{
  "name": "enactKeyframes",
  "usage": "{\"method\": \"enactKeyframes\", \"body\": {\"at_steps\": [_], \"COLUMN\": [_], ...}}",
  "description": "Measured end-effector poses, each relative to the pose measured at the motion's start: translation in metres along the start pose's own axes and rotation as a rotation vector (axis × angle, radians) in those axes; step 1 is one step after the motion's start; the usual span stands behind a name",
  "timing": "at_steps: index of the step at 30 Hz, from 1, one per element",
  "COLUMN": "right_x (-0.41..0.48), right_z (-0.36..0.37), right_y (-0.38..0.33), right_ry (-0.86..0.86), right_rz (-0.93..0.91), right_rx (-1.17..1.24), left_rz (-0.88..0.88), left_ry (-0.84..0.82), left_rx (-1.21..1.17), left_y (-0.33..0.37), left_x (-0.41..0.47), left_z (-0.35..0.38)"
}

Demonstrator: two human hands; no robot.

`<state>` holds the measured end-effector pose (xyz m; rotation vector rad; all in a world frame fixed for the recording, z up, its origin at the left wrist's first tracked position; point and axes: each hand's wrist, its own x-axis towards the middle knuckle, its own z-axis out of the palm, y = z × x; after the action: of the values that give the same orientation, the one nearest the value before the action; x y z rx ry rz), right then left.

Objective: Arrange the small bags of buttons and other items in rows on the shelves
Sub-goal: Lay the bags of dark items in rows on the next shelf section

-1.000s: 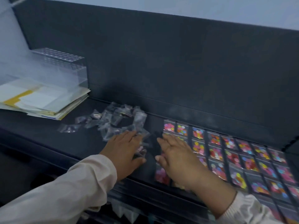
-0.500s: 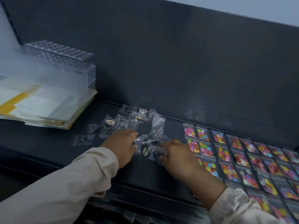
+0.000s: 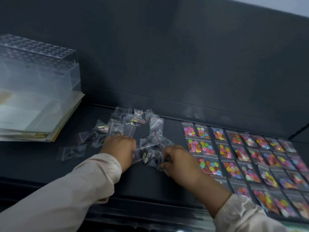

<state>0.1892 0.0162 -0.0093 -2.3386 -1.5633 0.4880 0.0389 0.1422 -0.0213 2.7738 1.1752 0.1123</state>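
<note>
A loose heap of small clear bags (image 3: 132, 123) holding dark and metal bits lies on the dark shelf (image 3: 41, 168). Between my hands sits a small bunch of these bags (image 3: 147, 156). My left hand (image 3: 120, 148) grips the bunch from the left with curled fingers. From the right, my right hand (image 3: 178, 159) pinches the same bunch. Rows of small bags of coloured buttons (image 3: 234, 153) lie flat to the right, edge to edge.
A clear plastic box (image 3: 36, 67) stands on a stack of papers (image 3: 33, 118) at the left end of the shelf. One stray clear bag (image 3: 71, 152) lies left of my left hand. The dark back panel (image 3: 167, 56) rises behind.
Both hands have closed in from flat on the shelf and gathered a few clear bags between them. The view has shifted, so the button rows sit further right.
</note>
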Motion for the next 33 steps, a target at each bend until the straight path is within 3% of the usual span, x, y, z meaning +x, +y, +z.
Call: {"method": "enactKeyframes", "body": {"at_steps": [5, 10, 14, 17, 21, 24, 28, 33], "right_x": [-0.006, -0.016, -0.029, -0.039, -0.057, -0.079, -0.127, -0.205], "right_z": [-0.004, -0.010, -0.018, -0.023, -0.037, -0.050, -0.073, -0.102], "right_y": [0.003, 0.007, 0.012, 0.022, 0.036, 0.052, 0.093, 0.170], "right_ry": [0.067, 0.049, -0.010, -0.051, -0.060, -0.072, -0.057, 0.016], "right_rz": [0.077, 0.201, 0.291, 0.314, 0.321, 0.294, 0.228, 0.216], "right_rx": [0.371, 0.763, 1.080, 1.236, 1.422, 1.488, 1.471, 1.393], "left_rz": [-0.005, -0.016, -0.043, -0.103, -0.226, -0.273, -0.338, -0.336], "left_ry": [0.053, -0.056, -0.031, 0.081, 0.283, 0.322, 0.124, -0.140], "left_rx": [-0.072, 0.021, 0.133, 0.060, -0.265, -0.618, -1.170, -1.433], "left_y": [-0.004, 0.002, 0.007, 0.012, 0.039, 0.080, 0.166, 0.281], "left_x": [-0.004, 0.001, 0.001, -0.006, -0.018, -0.029, -0.050, -0.082], "left_z": [0.005, 0.006, -0.001, -0.013, -0.037, -0.048, -0.046, -0.032]}}
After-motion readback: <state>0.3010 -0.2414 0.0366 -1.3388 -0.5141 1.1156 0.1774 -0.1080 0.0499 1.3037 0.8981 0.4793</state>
